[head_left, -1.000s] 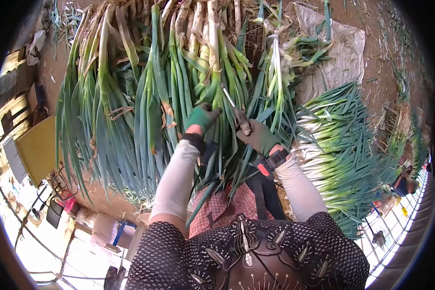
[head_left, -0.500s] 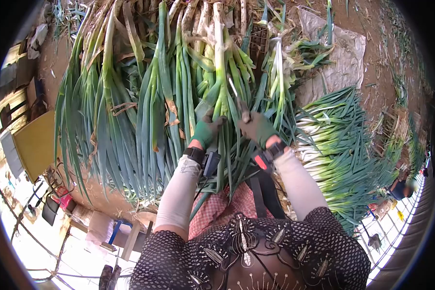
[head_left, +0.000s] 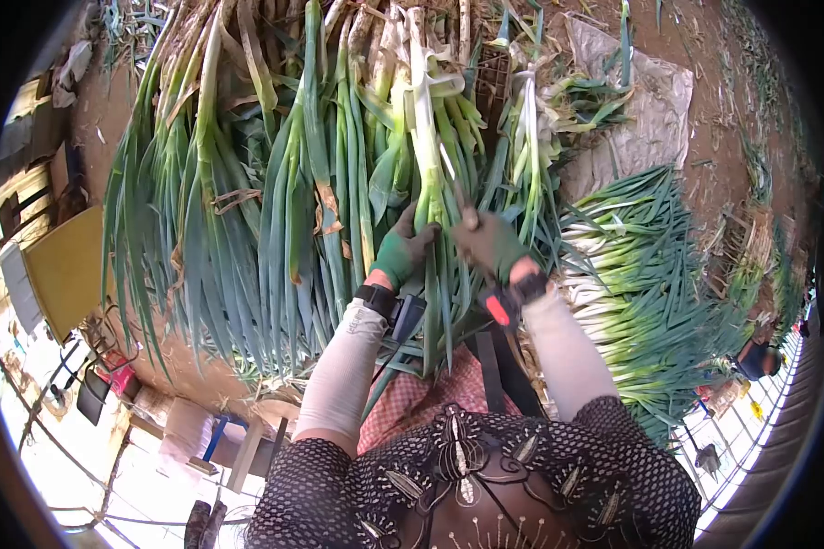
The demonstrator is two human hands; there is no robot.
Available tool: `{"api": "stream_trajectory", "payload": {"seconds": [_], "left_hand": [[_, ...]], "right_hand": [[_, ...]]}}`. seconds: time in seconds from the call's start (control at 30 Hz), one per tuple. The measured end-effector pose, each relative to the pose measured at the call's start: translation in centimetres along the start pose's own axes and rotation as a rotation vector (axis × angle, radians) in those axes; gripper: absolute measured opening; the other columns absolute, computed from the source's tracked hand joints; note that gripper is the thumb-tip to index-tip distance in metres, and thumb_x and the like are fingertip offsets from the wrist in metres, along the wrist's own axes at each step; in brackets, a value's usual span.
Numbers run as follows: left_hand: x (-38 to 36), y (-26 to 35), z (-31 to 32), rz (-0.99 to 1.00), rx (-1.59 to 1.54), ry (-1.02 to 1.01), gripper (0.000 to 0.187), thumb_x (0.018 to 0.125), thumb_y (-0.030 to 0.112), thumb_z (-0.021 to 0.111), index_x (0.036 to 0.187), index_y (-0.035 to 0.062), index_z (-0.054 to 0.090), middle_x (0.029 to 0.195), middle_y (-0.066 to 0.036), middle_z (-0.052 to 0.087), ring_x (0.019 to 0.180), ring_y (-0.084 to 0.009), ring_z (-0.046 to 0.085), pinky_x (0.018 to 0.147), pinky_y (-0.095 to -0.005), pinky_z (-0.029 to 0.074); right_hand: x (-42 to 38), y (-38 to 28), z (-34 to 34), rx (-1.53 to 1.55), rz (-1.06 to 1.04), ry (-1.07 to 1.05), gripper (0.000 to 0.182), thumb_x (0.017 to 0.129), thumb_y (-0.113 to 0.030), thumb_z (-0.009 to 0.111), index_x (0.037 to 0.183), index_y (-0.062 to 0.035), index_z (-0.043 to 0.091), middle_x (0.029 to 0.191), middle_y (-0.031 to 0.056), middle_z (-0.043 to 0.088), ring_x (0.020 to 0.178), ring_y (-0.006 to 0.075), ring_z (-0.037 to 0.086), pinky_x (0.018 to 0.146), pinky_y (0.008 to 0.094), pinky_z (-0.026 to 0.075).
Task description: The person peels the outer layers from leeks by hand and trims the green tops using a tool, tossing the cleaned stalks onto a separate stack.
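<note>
Long green onions lie side by side before me, white stems at the top and leaves toward me. My left hand, in a green and dark glove, is closed around the green part of one thick onion. A strip of pale outer layer curls off that onion's white stem. Just right of it, my right hand, gloved too, is closed around the handle of a thin-bladed knife. Its blade points up beside the onion.
At the right lies a large pile of onions with white stems facing left. Behind it is a pale sheet on the soil. A yellow board stands at the left. Another person is partly visible at the far right.
The held onion and my left hand have shifted slightly right. A pale layer now curls away from its stem near the top. My right hand has moved only slightly.
</note>
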State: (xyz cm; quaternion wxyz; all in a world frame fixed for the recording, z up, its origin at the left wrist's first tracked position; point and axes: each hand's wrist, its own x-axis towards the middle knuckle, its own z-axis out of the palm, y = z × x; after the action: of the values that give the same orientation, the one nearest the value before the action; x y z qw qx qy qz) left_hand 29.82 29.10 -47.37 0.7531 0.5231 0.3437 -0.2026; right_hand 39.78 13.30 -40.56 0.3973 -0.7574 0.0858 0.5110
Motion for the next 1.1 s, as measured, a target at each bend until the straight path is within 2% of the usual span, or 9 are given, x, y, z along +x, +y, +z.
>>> {"api": "stream_trajectory", "payload": {"seconds": [0.1,0.2,0.3,0.4,0.73,0.8,0.97,1.03,1.1], "left_hand": [[-0.5,-1.3,0.5,-0.026,0.052,0.044,0.055,0.09,0.016,0.067,0.139,0.0028,0.045,0.113,-0.006,0.066,0.098,-0.011,0.061,0.087,-0.0263,0.05],[-1.3,-1.0,1.2,-0.005,-0.044,0.03,0.053,0.09,0.019,0.068,0.136,0.0022,0.047,0.111,-0.005,0.066,0.095,-0.0097,0.061,0.085,-0.0262,0.05],[-2.9,0.8,1.6,-0.094,-0.099,0.053,0.044,0.092,0.018,0.066,0.13,0.001,0.051,0.108,-0.004,0.066,0.093,-0.0103,0.062,0.084,-0.0261,0.051],[-3.9,0.9,1.0,-0.177,-0.298,0.001,0.038,0.093,0.018,0.065,0.127,0.003,0.054,0.105,-0.003,0.066,0.09,-0.0105,0.062,0.082,-0.0264,0.052],[-4.4,1.2,-0.3,-0.208,-0.484,-0.086,0.03,0.095,0.021,0.065,0.12,0.006,0.058,0.101,-0.002,0.064,0.087,-0.0118,0.062,0.082,-0.0295,0.053],[-4.5,1.9,0.6,-0.208,-0.491,-0.108,0.029,0.094,0.02,0.065,0.118,0.0057,0.058,0.101,-0.003,0.064,0.087,-0.0125,0.062,0.082,-0.0301,0.053],[-6.2,0.8,4.0,-0.221,-0.557,-0.199,0.027,0.094,0.017,0.066,0.116,0.0041,0.058,0.104,-0.004,0.065,0.093,-0.0131,0.062,0.085,-0.031,0.051],[-6.8,-1.9,5.0,-0.242,-0.462,-0.22,0.029,0.094,0.018,0.066,0.118,0.0039,0.058,0.105,-0.002,0.064,0.093,-0.0117,0.061,0.087,-0.029,0.049],[-8.4,-2.0,6.3,-0.233,-0.419,-0.225,0.032,0.094,0.021,0.066,0.12,0.0047,0.057,0.107,-0.002,0.064,0.093,-0.0114,0.06,0.086,-0.0287,0.049]], "right_hand": [[6.1,-4.2,-2.0,-0.087,0.005,-0.02,0.028,0.086,-0.032,0.063,0.085,-0.004,0.065,0.069,0.0072,0.065,0.06,0.0149,0.063,0.056,0.0323,0.049],[14.3,-5.3,-3.5,-0.698,-0.412,0.025,0.031,0.086,-0.034,0.062,0.085,-0.0035,0.068,0.067,0.0103,0.066,0.059,0.0173,0.065,0.055,0.0333,0.05],[15.8,-7.8,-3.9,-0.574,-0.27,0.065,0.033,0.085,-0.034,0.063,0.082,-0.0014,0.069,0.068,0.0126,0.067,0.06,0.0192,0.066,0.057,0.0341,0.05],[8.3,-10.8,-4.4,-0.143,0.026,0.017,0.039,0.082,-0.037,0.066,0.078,0.0018,0.068,0.072,0.0136,0.069,0.062,0.0197,0.066,0.057,0.0334,0.05],[-11.1,4.9,-1.5,-0.419,-0.006,-0.041,0.028,0.085,-0.029,0.066,0.081,-0.0019,0.059,0.067,0.01,0.063,0.062,0.021,0.063,0.062,0.0347,0.05],[-11.6,4.1,-2.1,-0.349,0.054,-0.048,0.036,0.081,-0.037,0.067,0.087,-0.0008,0.063,0.078,0.0249,0.065,0.078,0.0442,0.065,0.074,0.0465,0.052],[-6.0,2.2,-4.6,-0.313,-0.03,0.027,0.031,0.082,-0.034,0.065,0.085,-0.0034,0.062,0.076,0.0218,0.065,0.078,0.0403,0.065,0.072,0.0435,0.051],[-1.8,0.7,-5.7,-0.265,-0.033,0.153,0.03,0.082,-0.031,0.067,0.076,-0.0032,0.057,0.063,0.008,0.062,0.058,0.0171,0.061,0.057,0.0328,0.048],[1.6,-2.8,-7.0,-0.224,-0.083,0.083,0.027,0.083,-0.03,0.065,0.076,-0.0048,0.057,0.063,0.0082,0.063,0.058,0.0169,0.062,0.057,0.0323,0.048]]}}
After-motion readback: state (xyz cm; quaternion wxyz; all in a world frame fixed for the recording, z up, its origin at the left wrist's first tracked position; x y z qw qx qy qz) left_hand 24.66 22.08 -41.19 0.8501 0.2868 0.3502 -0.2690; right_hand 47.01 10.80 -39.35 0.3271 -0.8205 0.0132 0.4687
